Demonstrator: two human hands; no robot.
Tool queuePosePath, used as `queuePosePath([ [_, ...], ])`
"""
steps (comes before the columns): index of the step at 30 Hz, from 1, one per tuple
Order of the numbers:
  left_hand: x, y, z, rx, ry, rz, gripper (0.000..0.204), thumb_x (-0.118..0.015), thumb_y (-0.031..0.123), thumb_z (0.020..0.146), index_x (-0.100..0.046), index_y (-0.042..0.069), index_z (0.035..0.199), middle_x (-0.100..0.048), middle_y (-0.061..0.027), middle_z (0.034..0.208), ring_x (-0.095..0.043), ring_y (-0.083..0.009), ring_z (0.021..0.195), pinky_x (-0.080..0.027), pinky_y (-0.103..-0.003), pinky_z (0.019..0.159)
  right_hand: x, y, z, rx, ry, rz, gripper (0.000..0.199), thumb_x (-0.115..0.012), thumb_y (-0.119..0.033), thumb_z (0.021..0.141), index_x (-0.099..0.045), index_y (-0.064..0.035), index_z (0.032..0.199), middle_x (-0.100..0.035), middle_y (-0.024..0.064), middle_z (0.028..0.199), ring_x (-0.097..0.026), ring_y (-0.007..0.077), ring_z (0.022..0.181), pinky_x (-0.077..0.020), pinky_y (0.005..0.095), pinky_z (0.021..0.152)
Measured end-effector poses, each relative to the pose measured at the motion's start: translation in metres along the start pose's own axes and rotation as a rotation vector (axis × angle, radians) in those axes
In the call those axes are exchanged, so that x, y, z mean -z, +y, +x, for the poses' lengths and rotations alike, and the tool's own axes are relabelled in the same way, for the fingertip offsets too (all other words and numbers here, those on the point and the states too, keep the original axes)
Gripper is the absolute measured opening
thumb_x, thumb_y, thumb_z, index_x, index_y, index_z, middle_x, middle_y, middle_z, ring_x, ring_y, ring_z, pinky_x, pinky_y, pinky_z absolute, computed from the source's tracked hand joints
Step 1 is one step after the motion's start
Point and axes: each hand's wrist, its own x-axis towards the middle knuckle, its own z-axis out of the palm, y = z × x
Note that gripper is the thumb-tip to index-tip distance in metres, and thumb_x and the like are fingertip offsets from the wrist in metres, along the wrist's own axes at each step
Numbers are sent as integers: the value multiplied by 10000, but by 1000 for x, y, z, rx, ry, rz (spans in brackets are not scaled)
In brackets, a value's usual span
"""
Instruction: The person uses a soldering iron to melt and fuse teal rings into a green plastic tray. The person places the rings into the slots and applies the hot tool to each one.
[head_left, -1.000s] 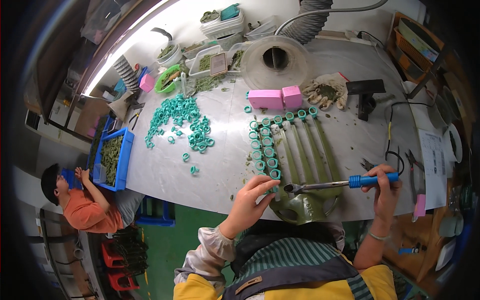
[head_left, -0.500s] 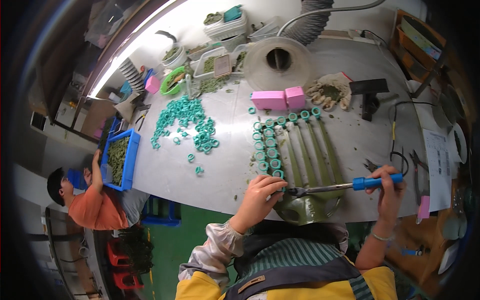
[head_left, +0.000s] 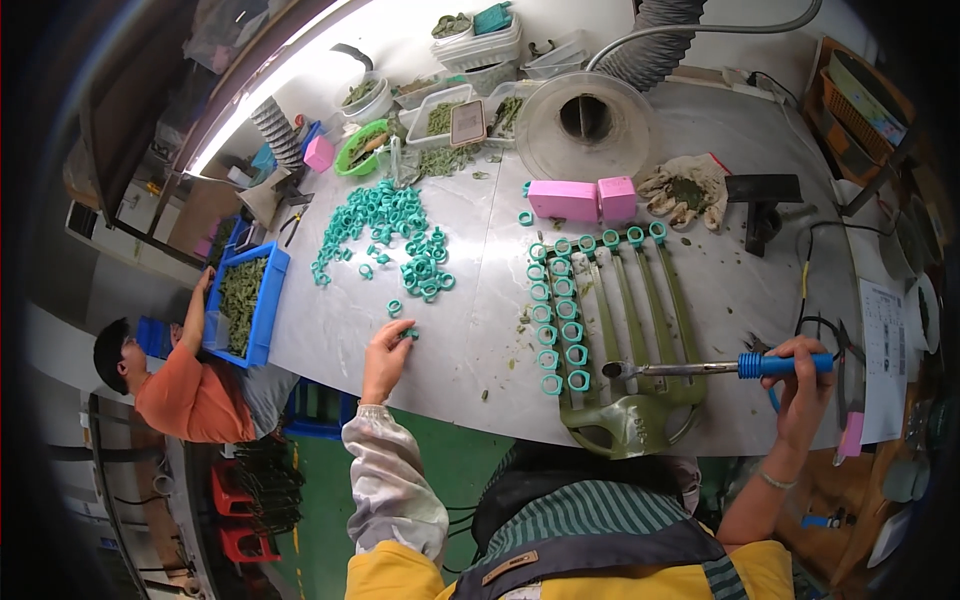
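Left hand [head_left: 385, 352]: fingertips pinch a loose teal ring [head_left: 410, 334] on the desk [head_left: 330, 340].
Right hand [head_left: 805, 385]: grip closed round blue-handled iron [head_left: 720, 368], tip resting on green rack [head_left: 620, 400].

Grey worktable [head_left: 480, 250], scattered teal rings [head_left: 395, 235], pink blocks [head_left: 580, 198], green rake-shaped frame [head_left: 625, 330], gloves [head_left: 685, 188]

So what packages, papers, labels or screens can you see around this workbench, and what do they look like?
Paper sheet: at the table's right edge, white, rectangular, covered in dark print.
Phone: lying on a clear tray at the back of the table, a dark screen in a pinkish case.
Pink note: below the paper sheet, a small pink slip.
No sealed packages can be made out.
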Motion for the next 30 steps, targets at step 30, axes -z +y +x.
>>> queuePosePath([
  [30, -186, 192, 78, -798, -185, 186, 305, -735, 53, 776, -699, 62, 1079, -677, -114, 1094, -599, -316, 1039, -482, -398, 913, -48, 36, 36, 27, 113, -11, 209, -612, -193, 964, -654, 10, 934, -693, 90, 834, -684, 154, 628, -573, 281, 615],
])
